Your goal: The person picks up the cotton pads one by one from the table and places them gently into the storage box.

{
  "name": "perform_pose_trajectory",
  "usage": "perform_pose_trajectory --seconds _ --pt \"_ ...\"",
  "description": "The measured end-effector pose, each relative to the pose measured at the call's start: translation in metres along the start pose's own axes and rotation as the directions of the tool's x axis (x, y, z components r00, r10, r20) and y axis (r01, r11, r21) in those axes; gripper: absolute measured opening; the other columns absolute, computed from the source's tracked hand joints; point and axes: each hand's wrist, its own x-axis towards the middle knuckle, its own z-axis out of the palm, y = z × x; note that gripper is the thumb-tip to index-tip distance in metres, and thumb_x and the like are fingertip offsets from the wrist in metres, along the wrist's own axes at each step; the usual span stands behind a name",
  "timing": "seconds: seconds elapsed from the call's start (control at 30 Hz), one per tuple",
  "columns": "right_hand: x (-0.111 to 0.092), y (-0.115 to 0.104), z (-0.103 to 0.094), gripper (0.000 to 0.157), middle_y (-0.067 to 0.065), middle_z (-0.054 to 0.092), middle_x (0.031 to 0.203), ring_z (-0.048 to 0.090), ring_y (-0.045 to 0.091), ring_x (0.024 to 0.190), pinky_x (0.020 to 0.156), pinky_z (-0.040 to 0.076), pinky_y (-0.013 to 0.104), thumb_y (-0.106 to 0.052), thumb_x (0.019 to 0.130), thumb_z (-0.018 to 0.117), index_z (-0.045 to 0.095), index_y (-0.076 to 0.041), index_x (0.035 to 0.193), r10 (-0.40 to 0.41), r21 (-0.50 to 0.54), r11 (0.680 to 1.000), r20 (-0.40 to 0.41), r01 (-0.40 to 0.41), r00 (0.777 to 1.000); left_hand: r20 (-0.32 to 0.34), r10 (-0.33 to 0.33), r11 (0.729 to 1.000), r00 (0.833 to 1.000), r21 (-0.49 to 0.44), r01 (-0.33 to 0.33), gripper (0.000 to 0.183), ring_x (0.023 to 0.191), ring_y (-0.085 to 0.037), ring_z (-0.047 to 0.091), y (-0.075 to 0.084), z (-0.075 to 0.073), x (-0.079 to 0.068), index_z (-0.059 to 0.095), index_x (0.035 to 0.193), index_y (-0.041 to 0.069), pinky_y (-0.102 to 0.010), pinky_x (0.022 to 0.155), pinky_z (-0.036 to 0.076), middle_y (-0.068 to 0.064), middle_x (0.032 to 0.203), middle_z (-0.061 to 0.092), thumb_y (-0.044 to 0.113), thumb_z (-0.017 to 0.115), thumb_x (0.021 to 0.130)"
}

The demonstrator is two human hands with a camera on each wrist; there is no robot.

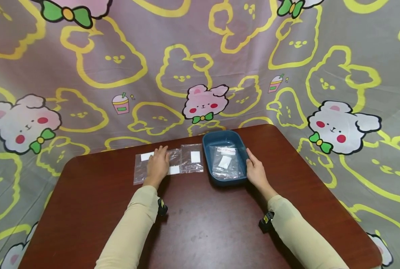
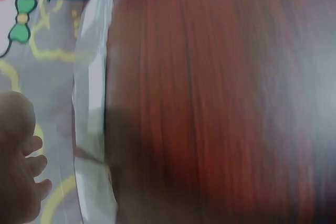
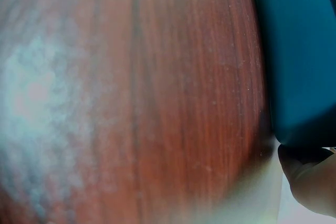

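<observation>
Several clear plastic zip bags with white labels lie in a row on the table: a left bag (image 1: 139,172), one partly under my left hand (image 1: 157,164), and a right bag (image 1: 188,164). My left hand is over the row, fingers extended forward; whether it presses on the plastic is unclear. In the left wrist view the bags (image 2: 96,93) appear edge-on beside the fingers. A dark blue plastic bin (image 1: 225,183) stands right of the row, with clear bags (image 1: 225,161) inside. My right hand (image 1: 256,172) holds its right side; the thumb (image 3: 299,171) meets the bin's corner.
The brown wooden table (image 1: 193,231) has rounded corners. A patterned cloth (image 1: 173,67) with cartoon bears hangs close behind its far edge and along both sides. A bright reflection lies on the tabletop.
</observation>
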Motion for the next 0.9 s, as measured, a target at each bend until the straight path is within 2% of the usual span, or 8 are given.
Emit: perform_pose_trajectory --seconds 0.33,0.67,0.8,0.9 --pt "-0.001 0.001 -0.001 0.05 0.017 0.041 0.154 0.04 0.031 0.14 0.116 0.031 0.05 -0.007 0.106 0.042 0.039 -0.012 0.155 0.008 0.001 1.0 -0.001 -0.008 1.0 0.017 -0.075 0.997 0.997 -0.006 0.075 0.047 0.148 -0.042 0.024 -0.032 -0.013 -0.004 0.039 0.153 0.004 -0.059 0.119 0.017 -0.024 0.159 0.03 0.023 0.039 0.109" --pt "-0.001 0.001 -0.002 0.05 0.017 0.039 0.155 0.039 0.031 0.141 0.117 0.03 0.051 -0.007 0.106 0.041 0.038 -0.013 0.156 0.002 -0.007 1.0 0.006 -0.002 1.0 0.094 -0.131 0.991 0.987 0.011 0.13 0.056 0.149 -0.046 0.012 -0.061 -0.008 -0.013 0.029 0.157 0.002 -0.062 0.119 0.012 -0.029 0.162 0.017 0.027 0.041 0.108" --pt "-0.001 0.001 -0.002 0.05 0.017 0.04 0.155 0.038 0.032 0.141 0.117 0.03 0.051 -0.007 0.106 0.041 0.038 -0.012 0.156 0.002 -0.009 1.0 0.008 -0.001 1.0 0.153 -0.134 0.991 0.979 0.021 0.132 0.06 0.149 -0.048 0.008 -0.067 -0.006 -0.018 0.026 0.157 0.0 -0.062 0.119 0.008 -0.031 0.162 0.011 0.03 0.042 0.108" --pt "-0.001 0.001 -0.002 0.05 0.016 0.04 0.155 0.039 0.031 0.141 0.117 0.03 0.05 -0.007 0.106 0.042 0.039 -0.012 0.155 0.002 -0.007 1.0 0.003 -0.002 1.0 0.163 -0.125 0.992 0.979 0.02 0.124 0.06 0.149 -0.048 0.007 -0.069 -0.004 -0.019 0.025 0.157 -0.001 -0.06 0.12 0.006 -0.031 0.162 0.009 0.03 0.042 0.108"
